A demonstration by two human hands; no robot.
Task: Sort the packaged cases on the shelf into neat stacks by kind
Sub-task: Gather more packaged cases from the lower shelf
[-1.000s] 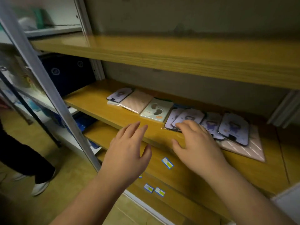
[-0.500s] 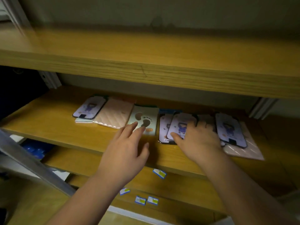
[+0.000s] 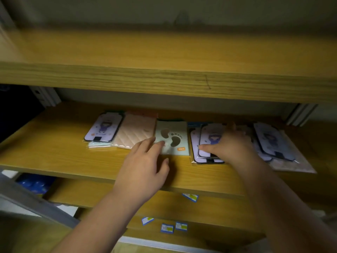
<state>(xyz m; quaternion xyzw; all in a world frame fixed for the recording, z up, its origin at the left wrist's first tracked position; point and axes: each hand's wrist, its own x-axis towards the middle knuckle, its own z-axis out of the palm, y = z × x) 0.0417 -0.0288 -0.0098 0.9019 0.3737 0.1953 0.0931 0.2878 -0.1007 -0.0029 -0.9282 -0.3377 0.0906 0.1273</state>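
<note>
Packaged cases lie in a row on the middle wooden shelf point(image 3: 54, 157). At the left is a purple cartoon-girl case point(image 3: 103, 127), then a pink quilted case point(image 3: 135, 133), then a pale green footprint case point(image 3: 175, 136). My left hand point(image 3: 144, 168) reaches in with straight fingers, its fingertips touching the footprint case's near left edge. My right hand point(image 3: 229, 145) grips a purple cartoon-girl case point(image 3: 209, 137) that tops a small pile, thumb on its near edge and fingers over its far side. Further right lie another purple case point(image 3: 273, 141) and a pink quilted case point(image 3: 295, 163).
An upper wooden shelf point(image 3: 164, 77) overhangs close above the cases. A lower shelf point(image 3: 209, 209) carries small blue and yellow labels point(image 3: 166, 227) on its front edge. A grey metal upright point(image 3: 36, 201) slants across the lower left. Blue packages point(image 3: 34, 183) sit below left.
The view has moved closer to the shelf. My left hand has gone forward onto the footprint case. My right hand has closed around the purple case on the pile.
</note>
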